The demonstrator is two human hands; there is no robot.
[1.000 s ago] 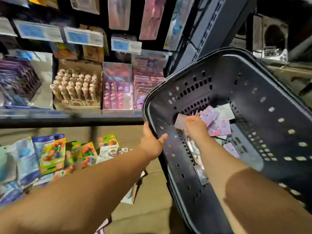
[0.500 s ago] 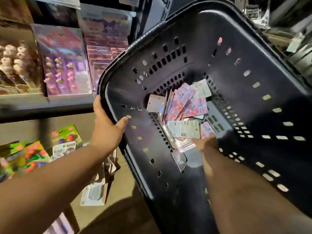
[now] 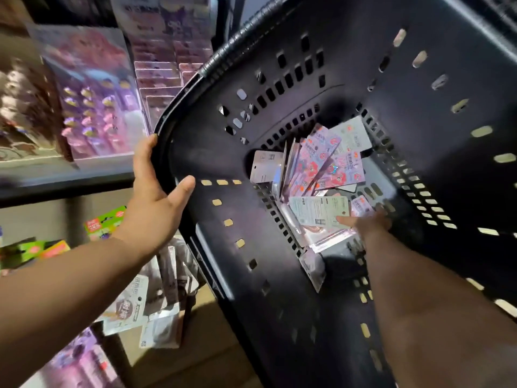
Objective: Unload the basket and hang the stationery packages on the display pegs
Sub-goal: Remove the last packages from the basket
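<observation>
I look down into a tilted black plastic basket [image 3: 279, 275]. My left hand [image 3: 156, 197] grips its rim on the left side, thumb inside the wall. A heap of stationery packages [image 3: 327, 169], pink and purple with cartoon prints, lies at the bottom. A white printed package [image 3: 316, 211] lies face down at the front of the heap. My right hand [image 3: 366, 222] reaches deep into the basket. Its thumb touches the white package and its blurred fingers stretch out over the pile, holding nothing that I can see.
To the left stands a shelf [image 3: 64, 180] with pink and purple display boxes [image 3: 92, 93]. Below it, colourful boxes [image 3: 106, 222] and hanging white packages [image 3: 131, 303] crowd the lower display. A brown floor shows under the basket.
The view has swung down and closer into the basket. My right hand moved from the far packages to the near side of the heap. My left hand kept hold of the rim.
</observation>
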